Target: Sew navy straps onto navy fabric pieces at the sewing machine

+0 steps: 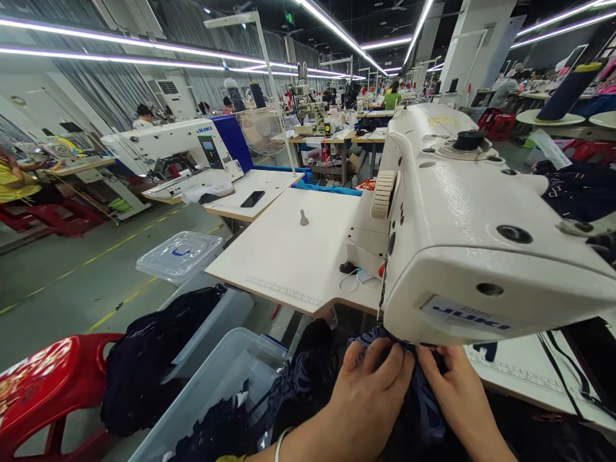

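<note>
Left hand [368,391], bottom centre of the frame, pinches dark blue patterned fabric [427,407] below the white sewing machine [481,212] at right; right hand [455,388] just beside, fingertips partly hidden, cannot tell whether pinching

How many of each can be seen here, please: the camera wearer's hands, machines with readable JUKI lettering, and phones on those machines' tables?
Hands: 2, left hand and right hand
JUKI machines: 2, near machine and far machine
Phone: 1
Total: 5
</note>
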{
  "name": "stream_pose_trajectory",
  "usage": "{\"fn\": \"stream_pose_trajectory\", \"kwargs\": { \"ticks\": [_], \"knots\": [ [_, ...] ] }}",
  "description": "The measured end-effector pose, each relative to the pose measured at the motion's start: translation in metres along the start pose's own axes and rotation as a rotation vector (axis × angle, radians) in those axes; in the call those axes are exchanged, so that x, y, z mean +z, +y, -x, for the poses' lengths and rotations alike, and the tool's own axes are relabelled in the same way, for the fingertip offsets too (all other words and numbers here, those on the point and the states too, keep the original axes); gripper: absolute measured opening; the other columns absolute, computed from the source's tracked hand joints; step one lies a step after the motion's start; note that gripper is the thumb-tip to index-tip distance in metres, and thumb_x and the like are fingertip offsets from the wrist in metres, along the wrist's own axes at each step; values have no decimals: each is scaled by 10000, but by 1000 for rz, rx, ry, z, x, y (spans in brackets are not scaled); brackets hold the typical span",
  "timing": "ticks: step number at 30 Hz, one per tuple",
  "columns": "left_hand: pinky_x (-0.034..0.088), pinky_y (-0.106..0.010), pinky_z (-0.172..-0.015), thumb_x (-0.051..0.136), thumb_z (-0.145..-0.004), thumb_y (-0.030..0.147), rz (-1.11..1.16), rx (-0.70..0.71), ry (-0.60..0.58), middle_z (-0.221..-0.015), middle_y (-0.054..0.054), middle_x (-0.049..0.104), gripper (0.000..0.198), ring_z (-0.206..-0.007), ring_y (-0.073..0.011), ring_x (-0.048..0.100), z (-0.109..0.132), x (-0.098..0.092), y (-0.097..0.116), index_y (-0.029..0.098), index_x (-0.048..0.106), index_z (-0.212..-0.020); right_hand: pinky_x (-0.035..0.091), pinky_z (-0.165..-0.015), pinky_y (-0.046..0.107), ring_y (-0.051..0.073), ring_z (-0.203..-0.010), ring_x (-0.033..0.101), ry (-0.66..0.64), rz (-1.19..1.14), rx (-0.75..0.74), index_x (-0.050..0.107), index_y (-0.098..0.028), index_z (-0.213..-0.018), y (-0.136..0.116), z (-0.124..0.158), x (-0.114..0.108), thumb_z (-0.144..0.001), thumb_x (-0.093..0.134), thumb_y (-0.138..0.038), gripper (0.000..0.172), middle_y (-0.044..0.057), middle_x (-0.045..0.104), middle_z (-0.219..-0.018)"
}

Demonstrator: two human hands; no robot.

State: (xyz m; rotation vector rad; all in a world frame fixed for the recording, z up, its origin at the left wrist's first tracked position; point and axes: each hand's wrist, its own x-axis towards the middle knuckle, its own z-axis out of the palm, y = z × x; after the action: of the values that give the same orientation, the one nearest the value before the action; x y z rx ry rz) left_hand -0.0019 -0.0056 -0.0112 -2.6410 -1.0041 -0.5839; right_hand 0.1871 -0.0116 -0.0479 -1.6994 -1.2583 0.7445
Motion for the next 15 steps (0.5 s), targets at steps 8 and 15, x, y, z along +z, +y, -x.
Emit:
{"fn": "stream_pose_trajectory", "kwargs": {
  "ticks": [8, 15],
  "knots": [
    [288, -353, -986, 412, -994, 286, -13, 10, 10, -1363, -29, 548, 385, -1264, -206, 418, 1, -3, -2, 217, 531, -1353, 524, -671, 297, 245, -876, 685, 44, 18, -57, 570, -250, -891, -2, 1, -1, -862, 543, -512, 264, 74, 726, -881],
    [301, -328, -934, 380, -1012, 243, 61, -48, 214, -1117, -35, 678, 322, -1095, -183, 548, -6, 2, -6, 222, 664, -1165, 504, -644, 281, 202, -713, 647, -14, 92, -198, 574, -237, -869, -9, -6, -9, -922, 476, -479, 267, 40, 689, -787]
  ]
}}
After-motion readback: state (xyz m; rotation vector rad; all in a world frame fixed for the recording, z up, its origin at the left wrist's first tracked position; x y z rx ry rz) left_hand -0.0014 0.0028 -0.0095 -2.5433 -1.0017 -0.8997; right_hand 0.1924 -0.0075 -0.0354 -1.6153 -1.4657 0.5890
